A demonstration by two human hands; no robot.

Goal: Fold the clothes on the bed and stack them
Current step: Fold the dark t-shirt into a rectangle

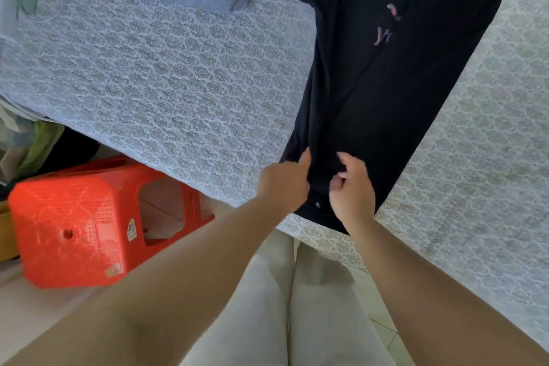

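On the patterned bed sheet (166, 74) a black T-shirt (386, 92) lies lengthwise, its near hem at the bed's edge. A red plastic stool (80, 223) stands on the floor beside the bed. The left hand (283, 184) pinches the hem's left corner; the right hand (352, 187), fingers loosely curled, hovers over the hem, gripping nothing.

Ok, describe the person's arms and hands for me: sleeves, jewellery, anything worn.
Both forearms are bare right up to the frame edge, with no sleeves in view. The left hand and right hand wear no gloves, and no rings, watch or bracelets show on the wrists or fingers. Below the arms, pale grey-beige trousers cover the legs.
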